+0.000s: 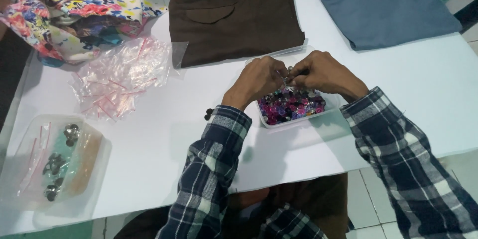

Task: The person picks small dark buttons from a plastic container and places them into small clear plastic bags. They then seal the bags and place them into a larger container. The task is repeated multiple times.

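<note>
1. The left hand [256, 80] and the right hand [321, 74] meet fingertip to fingertip just above a white tray [298, 119] of small pink, purple and dark buttons [291, 105]. Both pinch together on one tiny piece between them.
2. Judging by how things lie, the work looks early: the tray is full, and the heap of small clear bags [119, 77] to the left on the bench [423, 94] looks unfilled.
3. A clear lidded box [55, 164] at the bench's left edge holds a few dark pieces and some bags, which may be finished sets; that cannot be confirmed.
4. The pinched piece is too small and too covered by fingers to identify.
5. The brown trousers [234, 19], blue garment [383, 4] and floral cloth [74, 9] are cut off at the top.
</note>
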